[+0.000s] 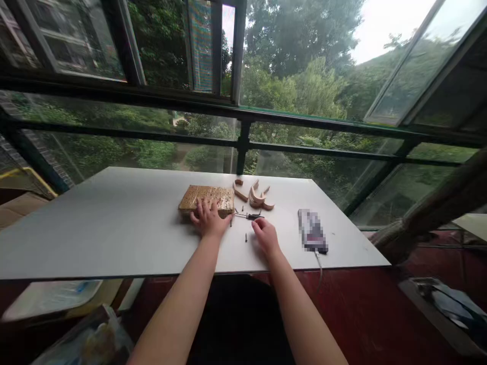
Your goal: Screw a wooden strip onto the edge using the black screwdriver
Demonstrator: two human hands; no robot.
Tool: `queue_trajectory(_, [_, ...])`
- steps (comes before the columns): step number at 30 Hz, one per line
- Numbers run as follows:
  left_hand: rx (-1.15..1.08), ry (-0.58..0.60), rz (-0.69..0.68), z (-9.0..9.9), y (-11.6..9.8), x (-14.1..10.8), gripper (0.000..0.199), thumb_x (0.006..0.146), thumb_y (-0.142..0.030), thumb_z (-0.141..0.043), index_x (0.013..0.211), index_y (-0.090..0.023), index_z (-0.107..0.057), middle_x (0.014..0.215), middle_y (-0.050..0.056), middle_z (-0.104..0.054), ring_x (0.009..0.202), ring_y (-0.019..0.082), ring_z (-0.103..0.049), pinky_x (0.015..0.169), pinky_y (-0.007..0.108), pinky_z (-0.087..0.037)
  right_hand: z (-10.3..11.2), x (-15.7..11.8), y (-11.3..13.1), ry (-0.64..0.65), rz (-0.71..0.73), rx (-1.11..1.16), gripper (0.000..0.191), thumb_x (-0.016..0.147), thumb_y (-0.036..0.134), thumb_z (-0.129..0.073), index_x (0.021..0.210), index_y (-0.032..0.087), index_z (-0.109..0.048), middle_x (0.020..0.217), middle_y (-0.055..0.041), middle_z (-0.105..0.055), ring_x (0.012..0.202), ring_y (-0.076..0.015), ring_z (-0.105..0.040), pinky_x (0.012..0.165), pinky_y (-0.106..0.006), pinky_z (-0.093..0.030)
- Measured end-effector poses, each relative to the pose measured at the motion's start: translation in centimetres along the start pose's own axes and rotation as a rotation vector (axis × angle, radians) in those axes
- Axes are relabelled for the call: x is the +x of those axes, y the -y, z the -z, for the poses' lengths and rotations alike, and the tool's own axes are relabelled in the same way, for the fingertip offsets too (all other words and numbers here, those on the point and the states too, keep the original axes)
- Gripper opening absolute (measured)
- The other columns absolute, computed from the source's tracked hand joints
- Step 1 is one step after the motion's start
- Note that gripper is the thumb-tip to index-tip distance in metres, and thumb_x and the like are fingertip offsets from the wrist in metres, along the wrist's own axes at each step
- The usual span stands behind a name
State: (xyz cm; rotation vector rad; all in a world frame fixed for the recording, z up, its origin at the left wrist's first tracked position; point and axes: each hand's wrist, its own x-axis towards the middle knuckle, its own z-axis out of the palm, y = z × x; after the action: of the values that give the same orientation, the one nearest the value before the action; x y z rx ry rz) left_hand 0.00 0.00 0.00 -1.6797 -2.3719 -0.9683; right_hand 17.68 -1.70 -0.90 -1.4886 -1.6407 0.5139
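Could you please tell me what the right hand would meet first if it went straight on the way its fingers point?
Most likely the dark handle of the screwdriver, just ahead of the right hand; whether the fingertips already touch it is hard to tell.

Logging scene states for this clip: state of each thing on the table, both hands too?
Brown block: lying flat
Screwdriver: shaft toward block
Screws: loose, scattered
Curved wooden pieces: loose, grouped
Phone: flat, pixelated, cable at near end
Left hand: spread on block
Right hand: curled by screwdriver handle, grip unclear
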Motion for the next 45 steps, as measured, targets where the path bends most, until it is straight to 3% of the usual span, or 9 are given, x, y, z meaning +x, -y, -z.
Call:
queue_trajectory(12, [0.004, 0.029, -0.029, 0.5, -0.3, -0.6, 0.064, 0.074, -0.057, -0.059, 0.128, -0.023, -0.052, 0.151, 0.014, -0.031, 0.139, 0.033, -0.023, 0.107, 0.059, -0.016, 0.1, -0.2, 0.3, 0.059, 0.020, -0.078, 0.026, 0.081, 0.039, -0.047, 0.080, 0.020, -0.064, 0.067, -0.0012, -0.062, 0.064, -0.0150, -0.054, 0.061, -0.026, -0.040])
queue_trajectory(16, [-0.006, 0.006, -0.038, 0.4, -0.3, -0.8, 0.062, 0.074, -0.055, -0.060, 0.127, -0.023, -0.053, 0.151, 0.014, -0.032, 0.138, 0.034, -0.024, 0.107, 0.059, -0.018, -0.4, -0.7, 1.1, 0.165, 0.101, -0.244, 0.016, 0.072, 0.035, -0.062, 0.080, 0.021, -0.065, 0.070, -0.0009, -0.063, 0.067, -0.0151, -0.054, 0.062, -0.026, -0.037])
queue_trajectory(22, [-0.033, 0.000, -0.044, 0.3, -0.3, -0.8, 0.061, 0.075, -0.054, -0.060, 0.126, -0.023, -0.054, 0.150, 0.015, -0.033, 0.138, 0.035, -0.025, 0.106, 0.060, -0.018, -0.4, -0.9, 1.3, 0.237, 0.194, -0.401, 0.016, 0.078, 0.034, -0.061, 0.085, 0.020, -0.064, 0.077, -0.0034, -0.065, 0.075, -0.0159, -0.055, 0.067, -0.026, -0.038])
queue_trajectory(33, [-0.023, -0.038, -0.062, 0.0, -0.2, -0.8, 0.061, 0.074, -0.055, -0.061, 0.125, -0.022, -0.055, 0.148, 0.016, -0.035, 0.137, 0.036, -0.025, 0.104, 0.061, -0.022, -1.0, -0.8, 0.3, 0.148, 0.166, -0.403, 0.015, 0.088, 0.024, -0.052, 0.086, 0.020, -0.067, 0.089, -0.0064, -0.065, 0.084, -0.0173, -0.058, 0.077, -0.027, -0.041])
queue_trajectory(37, [-0.047, -0.111, -0.147, 0.9, -0.3, -1.4, 0.056, 0.076, -0.053, -0.058, 0.122, -0.021, -0.058, 0.143, 0.017, -0.041, 0.128, 0.038, -0.037, 0.100, 0.053, -0.032, -1.1, -0.7, 0.1, 0.106, 0.148, -0.413, 0.015, 0.088, 0.023, -0.053, 0.085, 0.020, -0.067, 0.089, -0.0067, -0.066, 0.087, -0.0183, -0.058, 0.079, -0.028, -0.042])
queue_trajectory(39, [-0.067, -0.049, -0.209, 1.1, -0.4, -1.7, 0.040, 0.083, -0.046, -0.049, 0.110, -0.020, -0.065, 0.129, 0.016, -0.056, 0.115, 0.032, -0.051, 0.094, 0.043, -0.039, -1.1, -0.6, 0.0, 0.090, 0.142, -0.410, 0.015, 0.088, 0.023, -0.053, 0.085, 0.019, -0.067, 0.089, -0.0062, -0.066, 0.086, -0.0177, -0.058, 0.080, -0.027, -0.042])
queue_trajectory(41, [-0.045, 0.129, -0.234, 1.1, -0.6, -1.9, 0.035, 0.087, -0.041, -0.042, 0.092, -0.018, -0.068, 0.105, 0.014, -0.067, 0.097, 0.027, -0.061, 0.084, 0.037, -0.045, -1.0, -0.5, -0.1, 0.076, 0.136, -0.409, 0.015, 0.088, 0.023, -0.053, 0.086, 0.019, -0.067, 0.090, -0.0060, -0.067, 0.086, -0.0173, -0.059, 0.080, -0.026, -0.042])
queue_trajectory(43, [0.012, 0.314, -0.220, 1.0, -0.8, -1.9, 0.034, 0.084, -0.043, -0.045, 0.084, -0.017, -0.067, 0.090, 0.012, -0.069, 0.086, 0.027, -0.065, 0.075, 0.036, -0.047, -1.1, -0.5, -0.2, 0.067, 0.128, -0.411, 0.015, 0.088, 0.023, -0.053, 0.085, 0.019, -0.067, 0.089, -0.0065, -0.067, 0.085, -0.0177, -0.059, 0.080, -0.027, -0.043])
queue_trajectory(45, [0.057, 0.400, -0.200, 0.9, -1.0, -1.8, 0.034, 0.080, -0.046, -0.049, 0.085, -0.016, -0.066, 0.088, 0.013, -0.070, 0.084, 0.029, -0.066, 0.072, 0.036, -0.048, -1.1, -0.4, -0.2, 0.061, 0.119, -0.415, 0.016, 0.088, 0.023, -0.053, 0.084, 0.019, -0.067, 0.088, -0.0074, -0.067, 0.084, -0.0188, -0.059, 0.078, -0.028, -0.043])
